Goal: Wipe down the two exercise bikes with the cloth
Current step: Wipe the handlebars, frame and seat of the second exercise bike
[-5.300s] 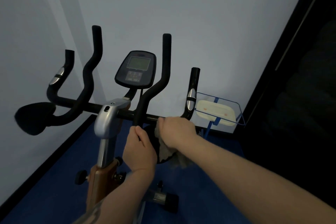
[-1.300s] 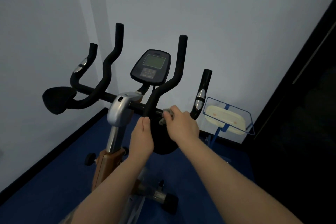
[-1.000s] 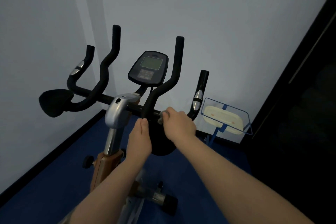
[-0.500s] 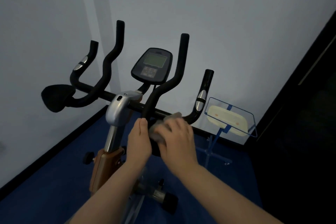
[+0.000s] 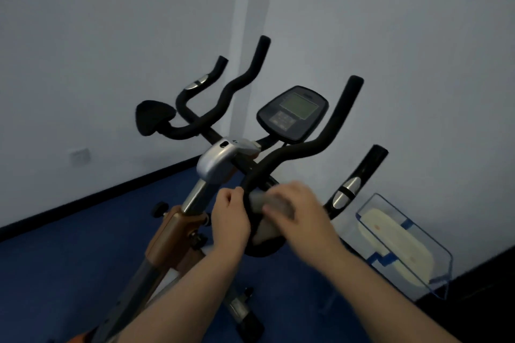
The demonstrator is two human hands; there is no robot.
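- The left hand is curling its fingers round the lower end of the exercise bike's inner right handlebar.
- The right hand is gripping the grey cloth and pressing it against that same bar, just beside the left hand.
- The console is sitting above them; a clear tray is standing on the blue floor.

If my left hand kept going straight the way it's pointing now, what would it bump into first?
Probably the black handlebar: your left hand already sits at its lower bend, fingers pointing up along it. Depth is unclear, so it might instead pass beside it.
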